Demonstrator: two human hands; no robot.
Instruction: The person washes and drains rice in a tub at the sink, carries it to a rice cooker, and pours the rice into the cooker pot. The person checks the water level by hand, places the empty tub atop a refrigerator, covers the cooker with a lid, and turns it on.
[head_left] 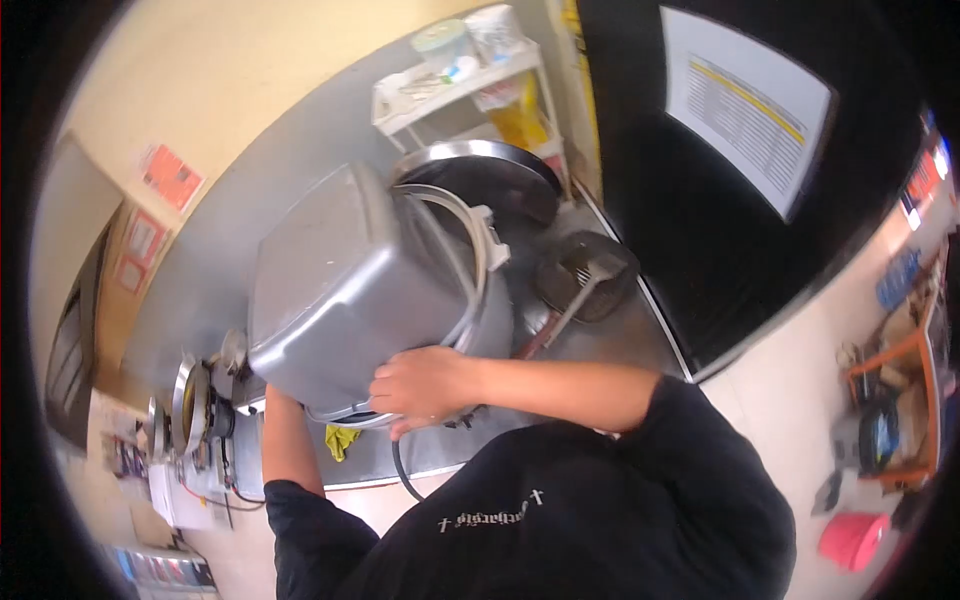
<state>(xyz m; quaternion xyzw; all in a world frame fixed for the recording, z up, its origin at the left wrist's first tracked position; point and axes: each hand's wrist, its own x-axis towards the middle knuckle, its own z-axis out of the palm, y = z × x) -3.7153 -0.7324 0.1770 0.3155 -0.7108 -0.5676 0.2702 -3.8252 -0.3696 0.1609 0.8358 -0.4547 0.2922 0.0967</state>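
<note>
A large silver-grey, box-shaped lid [320,270] stands tilted up on a round cooker [495,320], which has a pale rim and a latch [490,238]. My right hand [425,382] is closed on the lid's near lower edge, fingers on top and thumb underneath. Behind the lid's left side goes my left forearm [290,440]; the hand itself is hidden, so its fingers cannot be seen. A dark cable [402,470] hangs below my right hand. A yellow-green cloth [341,441] lies on the counter between my arms.
Behind the cooker leans a large round pan [510,165], near a white rack [460,85] with tubs. To the right, a spatula [575,305] rests across a dark pan [610,265]. More pans [188,400] stand at left. A dark panel [640,140] borders the counter.
</note>
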